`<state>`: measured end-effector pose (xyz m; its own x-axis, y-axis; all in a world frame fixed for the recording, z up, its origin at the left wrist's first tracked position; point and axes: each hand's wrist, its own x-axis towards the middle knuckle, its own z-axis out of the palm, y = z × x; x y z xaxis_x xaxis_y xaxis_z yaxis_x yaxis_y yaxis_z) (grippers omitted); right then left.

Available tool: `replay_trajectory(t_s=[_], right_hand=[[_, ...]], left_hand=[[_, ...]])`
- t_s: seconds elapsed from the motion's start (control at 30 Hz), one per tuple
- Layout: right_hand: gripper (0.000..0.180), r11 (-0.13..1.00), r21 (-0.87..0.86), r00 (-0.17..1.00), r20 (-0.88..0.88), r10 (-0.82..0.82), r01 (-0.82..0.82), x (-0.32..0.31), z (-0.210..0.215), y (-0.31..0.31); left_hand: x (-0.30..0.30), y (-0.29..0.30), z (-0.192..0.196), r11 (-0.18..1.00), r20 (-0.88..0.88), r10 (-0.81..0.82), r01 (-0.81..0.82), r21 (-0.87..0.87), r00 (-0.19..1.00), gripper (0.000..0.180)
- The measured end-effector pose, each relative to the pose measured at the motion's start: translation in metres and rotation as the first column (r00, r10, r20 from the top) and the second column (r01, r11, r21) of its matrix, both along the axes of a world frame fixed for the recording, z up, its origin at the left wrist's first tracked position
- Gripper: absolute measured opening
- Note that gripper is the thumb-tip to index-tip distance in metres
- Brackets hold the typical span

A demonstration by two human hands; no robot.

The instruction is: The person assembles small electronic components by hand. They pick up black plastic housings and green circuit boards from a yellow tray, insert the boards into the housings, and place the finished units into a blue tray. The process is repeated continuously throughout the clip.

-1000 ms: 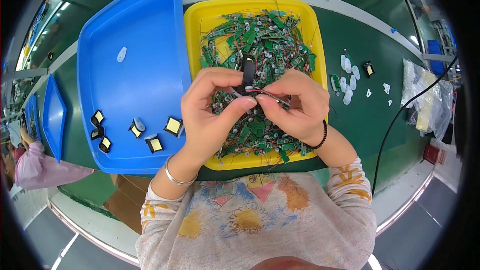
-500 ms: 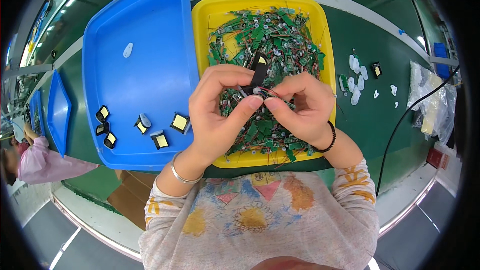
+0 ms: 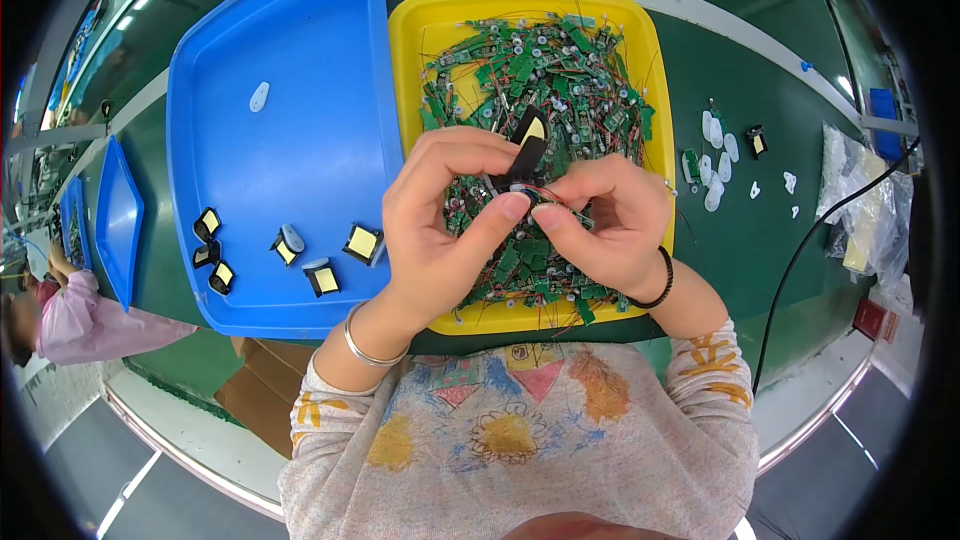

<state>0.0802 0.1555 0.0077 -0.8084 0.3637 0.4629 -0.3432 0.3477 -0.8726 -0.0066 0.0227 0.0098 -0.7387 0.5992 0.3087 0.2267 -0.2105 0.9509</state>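
My left hand (image 3: 445,205) is closed on a black plastic housing (image 3: 527,145) with a pale yellow pad on its raised flap. Facing it, my right hand (image 3: 610,215) pinches a small circuit board with thin red and black wires (image 3: 545,192); the fingers hide most of the board. The wires run to the housing, where both thumbs nearly meet. Below my hands a yellow tray (image 3: 655,25) holds a heap of green circuit boards (image 3: 540,70) with wires and small whitish round parts.
Left stands a blue tray (image 3: 290,160) with several black housings (image 3: 323,278) and a pale oval piece (image 3: 260,97). To the right lie several whitish oval pieces (image 3: 713,198), a black housing (image 3: 756,140), plastic bags (image 3: 870,205) and a black cable (image 3: 800,258). Another person (image 3: 90,320) is at far left.
The black housing has tilted slightly to the right in my left hand. My fingertips have shifted a little around the wires; both hands keep their grip.
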Motion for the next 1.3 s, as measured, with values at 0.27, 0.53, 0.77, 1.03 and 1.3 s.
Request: replay_trajectory(t_s=[0.27,0.53,0.77,1.03,1.3], right_hand=[[0.013,0.999,0.043,1.000,-0.012,0.014,-0.013,0.002,0.002,-0.003],[0.013,0.996,0.064,0.998,0.011,0.066,-0.066,0.001,0.007,-0.004],[0.016,0.991,0.109,0.997,0.011,0.082,-0.083,0.003,0.004,0.000],[0.015,0.988,0.151,0.998,-0.050,0.045,-0.037,0.001,0.002,-0.005],[0.017,0.983,0.175,0.994,-0.076,0.077,-0.063,0.005,0.003,-0.005]], left_hand=[[0.000,-0.002,0.000,0.996,0.121,-0.089,0.086,0.031,0.989,0.019],[0.003,-0.003,0.003,0.994,0.141,-0.102,0.096,0.050,0.985,0.014],[0.008,-0.001,0.012,0.994,0.140,-0.106,0.106,0.008,0.984,0.012],[0.006,-0.003,0.011,0.984,0.215,-0.173,0.159,0.080,0.961,0.009],[0.010,-0.001,0.006,0.989,0.172,-0.130,0.116,0.089,0.977,0.010]])
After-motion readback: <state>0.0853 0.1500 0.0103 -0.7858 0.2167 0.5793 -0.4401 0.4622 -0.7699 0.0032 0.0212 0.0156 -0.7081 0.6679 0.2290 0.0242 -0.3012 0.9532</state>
